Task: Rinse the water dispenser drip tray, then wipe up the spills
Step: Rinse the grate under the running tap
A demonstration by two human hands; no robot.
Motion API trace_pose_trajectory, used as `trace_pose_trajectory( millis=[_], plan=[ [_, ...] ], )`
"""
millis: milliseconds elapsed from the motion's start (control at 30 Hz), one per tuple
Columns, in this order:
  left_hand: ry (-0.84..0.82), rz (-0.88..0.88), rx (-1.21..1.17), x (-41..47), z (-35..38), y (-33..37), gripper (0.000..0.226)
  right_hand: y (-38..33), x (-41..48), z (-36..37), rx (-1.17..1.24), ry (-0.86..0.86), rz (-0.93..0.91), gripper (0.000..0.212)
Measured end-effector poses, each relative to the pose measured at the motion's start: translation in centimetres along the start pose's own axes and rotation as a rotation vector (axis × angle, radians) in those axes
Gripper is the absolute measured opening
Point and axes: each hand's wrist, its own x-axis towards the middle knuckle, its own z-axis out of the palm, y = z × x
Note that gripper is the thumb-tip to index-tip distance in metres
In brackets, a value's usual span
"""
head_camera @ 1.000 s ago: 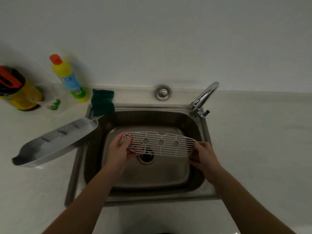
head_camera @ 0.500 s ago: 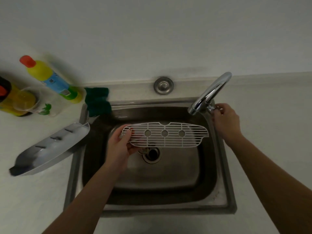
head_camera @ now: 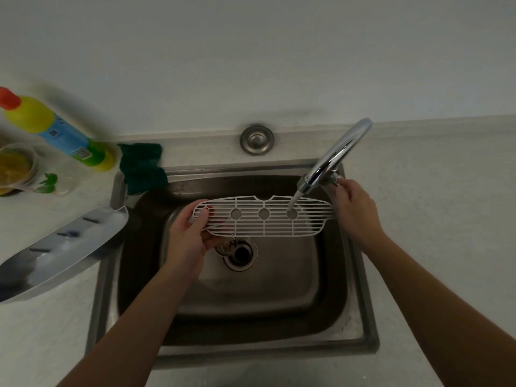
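My left hand (head_camera: 187, 238) grips the left end of the white slotted drip tray grille (head_camera: 264, 215), holding it level over the steel sink (head_camera: 360, 275). Water runs from the chrome tap (head_camera: 333, 157) onto the grille's right part. My right hand (head_camera: 352, 208) has its fingers on the tap handle (head_camera: 333, 177) at the sink's back right corner. The grey drip tray base (head_camera: 60, 250) lies on the counter to the left, its tip over the sink rim.
A dark green cloth (head_camera: 142, 169) hangs over the sink's back left corner. A yellow bottle with a red cap (head_camera: 55, 134), a clear cup (head_camera: 42, 174) and a yellow jar (head_camera: 11, 169) stand at the far left. The open drain (head_camera: 240, 254) sits mid-basin.
My right hand left the grille's right end and went to the tap handle. Water now flows onto the grille, which my left hand alone holds.
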Motion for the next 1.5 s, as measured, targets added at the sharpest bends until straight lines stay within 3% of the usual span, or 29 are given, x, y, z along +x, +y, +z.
trace_pose_trajectory(
  millis=[133,300,500,667,833,900,1033,1100,1167,1267,1333,1500],
  plan=[
    [-0.015,0.016,-0.012,-0.1,-0.3,-0.2,0.024,0.1,-1.9,0.1,0.166,-0.053,0.065,0.044],
    [-0.043,0.036,0.001,-0.5,0.2,-0.4,0.023,0.9,-5.5,0.3,0.368,-0.078,0.277,0.021],
    [-0.113,0.108,0.175,-1.3,2.4,-1.3,0.024,2.4,-8.2,-1.8,0.546,0.046,0.341,0.024],
    [-0.173,0.12,0.297,-1.7,3.5,-1.2,0.03,4.4,-10.5,-2.5,0.534,0.076,0.432,0.026],
    [-0.18,0.157,0.283,-1.8,4.7,-0.9,0.013,5.1,-10.2,-3.1,0.605,0.093,0.504,0.025],
    [-0.19,0.196,0.275,-2.2,5.4,-0.8,0.004,4.9,-9.3,-3.7,0.647,0.13,0.504,0.023],
    [-0.194,0.339,0.389,-2.7,6.4,-1.1,0.015,4.0,-7.4,-5.4,0.667,0.235,0.42,0.025],
    [-0.179,0.31,0.403,-2.6,6.5,-1.7,0.021,3.4,-6.9,-6.1,0.685,0.271,0.393,0.033],
    [-0.147,0.167,0.289,-2.5,6.6,-2.4,0.024,2.8,-6.8,-6.3,0.686,0.286,0.361,0.04],
    [-0.19,-0.095,0.037,-2.4,6.7,-3.3,0.026,2.5,-7.4,-6.1,0.623,0.294,0.285,0.016],
    [-0.187,-0.127,-0.021,-2.5,6.9,-3.6,0.026,2.7,-7.8,-5.8,0.603,0.285,0.264,0.007],
    [-0.101,-0.068,-0.073,-2.1,7.3,-3.4,0.035,4.0,-8.7,-4.7,0.623,0.258,0.309,0.024]
  ],
)
